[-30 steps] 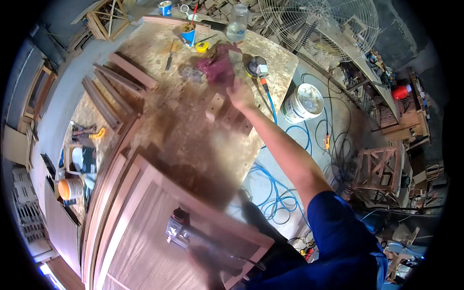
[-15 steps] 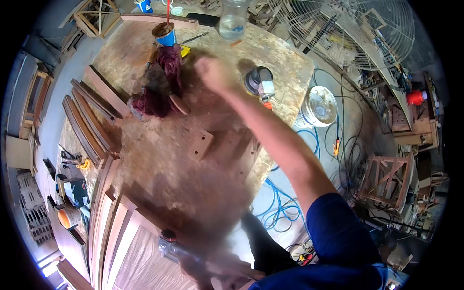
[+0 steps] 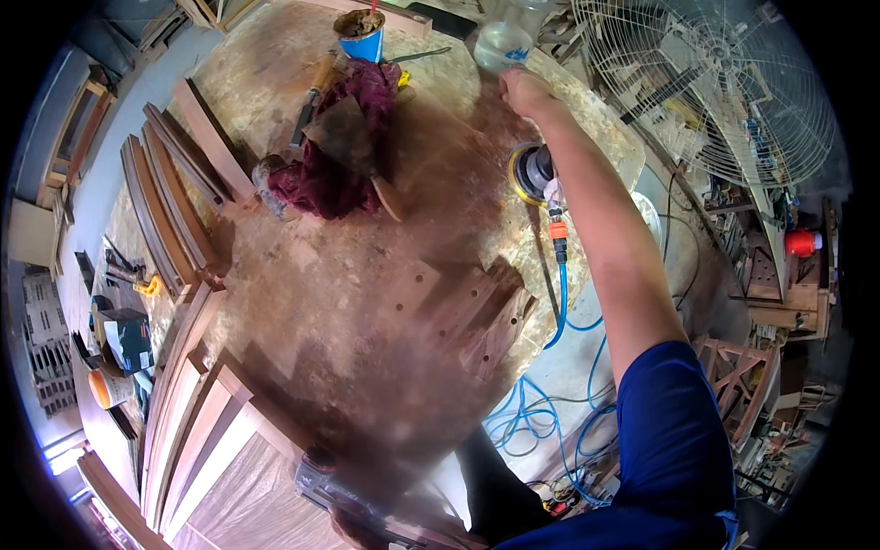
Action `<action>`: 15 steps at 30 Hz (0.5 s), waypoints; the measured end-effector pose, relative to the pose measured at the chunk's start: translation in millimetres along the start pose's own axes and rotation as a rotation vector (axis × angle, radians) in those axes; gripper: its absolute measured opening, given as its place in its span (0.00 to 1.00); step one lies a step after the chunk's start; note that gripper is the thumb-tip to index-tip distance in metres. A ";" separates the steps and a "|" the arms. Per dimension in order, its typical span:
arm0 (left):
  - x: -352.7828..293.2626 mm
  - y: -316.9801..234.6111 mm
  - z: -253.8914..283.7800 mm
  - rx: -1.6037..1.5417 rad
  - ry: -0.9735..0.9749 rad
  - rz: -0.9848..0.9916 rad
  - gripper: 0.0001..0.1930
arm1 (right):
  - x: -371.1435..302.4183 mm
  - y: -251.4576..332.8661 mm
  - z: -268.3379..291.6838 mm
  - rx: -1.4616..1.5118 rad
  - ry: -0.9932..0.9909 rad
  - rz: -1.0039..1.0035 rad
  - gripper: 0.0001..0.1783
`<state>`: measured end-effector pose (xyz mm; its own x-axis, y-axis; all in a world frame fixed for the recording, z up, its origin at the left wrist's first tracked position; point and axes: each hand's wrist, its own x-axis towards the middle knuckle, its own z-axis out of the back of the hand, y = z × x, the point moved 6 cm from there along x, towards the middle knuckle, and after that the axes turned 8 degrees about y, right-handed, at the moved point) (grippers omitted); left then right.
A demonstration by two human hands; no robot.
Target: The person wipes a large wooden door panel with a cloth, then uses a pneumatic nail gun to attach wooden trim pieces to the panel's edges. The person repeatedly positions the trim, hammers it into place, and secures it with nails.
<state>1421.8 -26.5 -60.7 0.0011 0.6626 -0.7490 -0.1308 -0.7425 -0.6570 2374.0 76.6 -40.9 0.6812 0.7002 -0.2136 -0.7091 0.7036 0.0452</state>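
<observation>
My right hand (image 3: 526, 92) reaches across the table (image 3: 321, 275) to the foot of a clear plastic jar (image 3: 502, 48). Its fingers are curled in; whatever they pinch is hidden. Under that forearm lies a round sander (image 3: 529, 174) with an orange coupling and blue hose. At the lower edge only a sliver of my left hand (image 3: 348, 529) shows, hazy, close behind a grey power tool (image 3: 321, 484) with a black knob; its fingers are hidden. A maroon cloth (image 3: 316, 179) carries a scraper (image 3: 344, 128) and a wooden-handled chisel (image 3: 316, 96).
Drilled wooden blocks (image 3: 486, 321) lie by the table's right edge. A blue cup of brown paste (image 3: 362, 38) stands at the back. Curved wooden pieces (image 3: 170, 215) line the left side. Blue hoses (image 3: 527, 422) coil on the floor; a wire fan (image 3: 715, 82) stands far right.
My right hand has moved right, from over the table near the cloth to the jar. The view has shifted, and the drilled blocks show more clearly through thinner dust.
</observation>
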 end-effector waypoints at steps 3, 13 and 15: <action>-7.9 -25.3 -29.7 -0.020 0.014 -0.084 0.22 | -11.4 -18.3 -0.9 0.100 0.027 -0.023 0.09; 12.9 -16.3 -24.9 0.363 -0.055 -0.322 0.12 | -56.9 -18.7 6.9 0.171 -0.130 -0.256 0.13; 5.5 -23.8 -27.6 0.438 -0.010 -0.379 0.13 | -63.1 -20.0 6.0 0.106 -0.097 -0.281 0.19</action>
<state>1452.3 -8.0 -51.6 0.1187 0.8767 -0.4662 -0.5214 -0.3445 -0.7807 2346.3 19.0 -22.5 0.8654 0.4814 -0.1388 -0.4713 0.8762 0.1004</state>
